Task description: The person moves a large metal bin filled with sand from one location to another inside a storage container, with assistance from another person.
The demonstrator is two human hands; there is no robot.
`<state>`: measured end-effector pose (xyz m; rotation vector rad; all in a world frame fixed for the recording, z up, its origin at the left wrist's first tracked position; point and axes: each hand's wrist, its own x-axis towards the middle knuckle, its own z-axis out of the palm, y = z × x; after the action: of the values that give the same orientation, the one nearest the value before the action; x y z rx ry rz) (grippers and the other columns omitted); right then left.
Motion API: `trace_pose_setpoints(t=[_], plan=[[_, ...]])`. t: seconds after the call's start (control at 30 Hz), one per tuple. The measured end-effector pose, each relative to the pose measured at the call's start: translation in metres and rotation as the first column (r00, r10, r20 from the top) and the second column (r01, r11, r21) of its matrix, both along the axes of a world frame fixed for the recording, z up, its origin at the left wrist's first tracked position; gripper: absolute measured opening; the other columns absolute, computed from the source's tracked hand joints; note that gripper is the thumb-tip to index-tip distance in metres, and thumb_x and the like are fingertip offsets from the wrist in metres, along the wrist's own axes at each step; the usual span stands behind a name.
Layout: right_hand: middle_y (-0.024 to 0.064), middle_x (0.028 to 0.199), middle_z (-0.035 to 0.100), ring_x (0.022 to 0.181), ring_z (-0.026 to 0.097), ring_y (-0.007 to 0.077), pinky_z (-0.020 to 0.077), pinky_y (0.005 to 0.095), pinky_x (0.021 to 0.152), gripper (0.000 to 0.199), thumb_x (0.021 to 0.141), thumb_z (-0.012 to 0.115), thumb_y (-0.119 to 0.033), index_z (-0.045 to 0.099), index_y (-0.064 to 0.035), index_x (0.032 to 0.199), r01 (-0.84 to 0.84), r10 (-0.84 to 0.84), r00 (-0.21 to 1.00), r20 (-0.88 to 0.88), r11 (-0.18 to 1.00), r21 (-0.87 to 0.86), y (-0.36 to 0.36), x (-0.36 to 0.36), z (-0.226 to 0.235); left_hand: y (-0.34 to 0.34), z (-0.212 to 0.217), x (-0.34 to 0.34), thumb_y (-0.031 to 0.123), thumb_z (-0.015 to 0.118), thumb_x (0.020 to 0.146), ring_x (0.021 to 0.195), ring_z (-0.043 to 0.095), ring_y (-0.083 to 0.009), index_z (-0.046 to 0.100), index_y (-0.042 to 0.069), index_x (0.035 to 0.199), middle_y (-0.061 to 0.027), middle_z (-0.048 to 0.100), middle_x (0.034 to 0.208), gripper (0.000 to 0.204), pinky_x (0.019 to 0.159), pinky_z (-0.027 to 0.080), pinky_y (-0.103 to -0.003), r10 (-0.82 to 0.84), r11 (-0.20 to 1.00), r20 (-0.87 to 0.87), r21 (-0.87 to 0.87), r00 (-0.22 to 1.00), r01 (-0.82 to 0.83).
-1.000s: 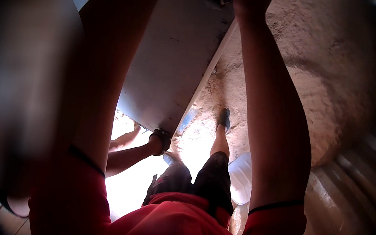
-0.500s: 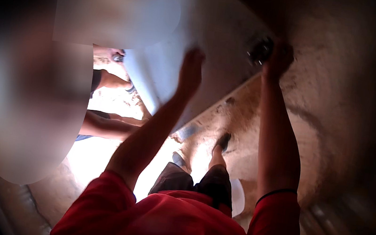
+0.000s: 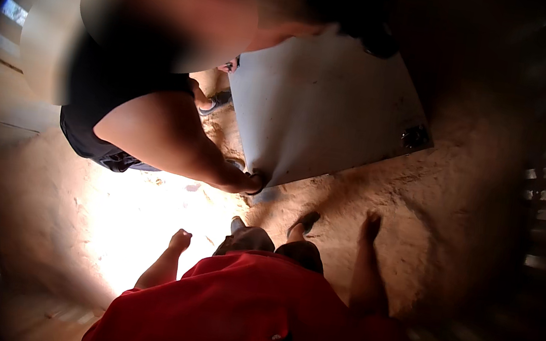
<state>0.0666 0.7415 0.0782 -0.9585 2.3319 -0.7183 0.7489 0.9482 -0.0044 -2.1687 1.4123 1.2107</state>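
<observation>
1. An uneven, earth-coloured floor (image 3: pixel 469 203) spreads below, with a glaring sunlit patch (image 3: pixel 158 207) at the left and deep shade toward the right and upper right.
2. A large, flat grey panel (image 3: pixel 327 102) is ahead of the wearer, beyond their shoes, upper middle and a little to the right. A small dark fitting (image 3: pixel 415 137) sits at its near right corner. Whether the panel lies flat or is partly raised, I cannot tell.
3. A co-worker in dark clothing (image 3: pixel 111 90) bends in from the left. The co-worker's hand (image 3: pixel 254 183) is at the panel's near left corner and appears to grip or steady it; the finger placement is too dark to read.
4. The step in hand looks like handling the panel, with the co-worker at it and the wearer standing clear.
5. The wearer's left hand (image 3: pixel 181 240) is over the bright ground, well apart from the panel. It seems loosely curled, with nothing visible in it; how far its fingers open is unclear.
6. The right hand (image 3: pixel 370 226) hangs over the shaded floor, short of the panel's near edge and touching nothing visible. Its finger spread cannot be told.
7. Taking hold again would call for reaching forward to that near edge, clear of the co-worker's fingers.
</observation>
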Motion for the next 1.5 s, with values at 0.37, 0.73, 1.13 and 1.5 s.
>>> trace_pose_setpoints(t=[0.37,0.73,1.13,1.5], plan=[[0.0178,0.091,0.062,0.088,0.059,0.0319,0.0456,0.0393,0.079,0.031,0.079,0.063,-0.029,0.060,0.0011,0.086,-0.228,0.253,0.962,-0.100,0.951,0.208,0.196,0.020,-0.046,-0.101,0.078,-0.095,0.022,0.054,0.086,0.073,0.060,-0.0184,0.057,0.001,0.095,-0.0118,0.063,0.086,0.024,0.064,0.050,-0.031,0.412,0.888,-0.601,0.097,0.685,-0.449],[0.0096,0.088,0.059,0.083,0.056,0.0213,0.0441,0.0320,0.073,0.023,0.083,0.059,-0.021,0.058,-0.0035,0.097,-0.039,0.109,0.958,0.265,0.966,-0.256,0.124,0.082,-0.007,-0.020,-0.007,-0.046,0.021,0.056,0.087,0.066,0.061,-0.0197,0.057,0.002,0.099,-0.0125,0.063,0.083,0.023,0.057,0.051,-0.031,0.005,0.945,-0.561,-0.267,0.828,-0.187],[0.0053,0.093,0.055,0.077,0.053,0.0146,0.0465,0.0309,0.066,0.035,0.086,0.058,-0.026,0.051,-0.0087,0.116,0.090,0.007,0.929,0.370,0.965,-0.245,0.097,0.079,0.007,0.003,-0.030,-0.068,0.020,0.056,0.083,0.070,0.064,-0.0208,0.056,0.000,0.099,-0.0130,0.064,0.082,0.026,0.062,0.053,-0.031,0.125,0.952,-0.532,-0.174,0.837,-0.252],[0.0197,0.111,0.055,0.107,0.050,0.0337,0.0388,0.0425,0.093,0.041,0.082,0.059,-0.032,0.057,-0.0017,0.109,-0.428,0.157,0.835,-0.527,0.786,-0.445,-0.177,0.052,0.196,-0.072,0.044,-0.068,0.020,0.051,0.087,0.079,0.063,-0.0210,0.057,-0.002,0.099,-0.0139,0.062,0.092,0.026,0.064,0.053,-0.031,0.504,0.833,-0.558,0.113,0.659,-0.542]])
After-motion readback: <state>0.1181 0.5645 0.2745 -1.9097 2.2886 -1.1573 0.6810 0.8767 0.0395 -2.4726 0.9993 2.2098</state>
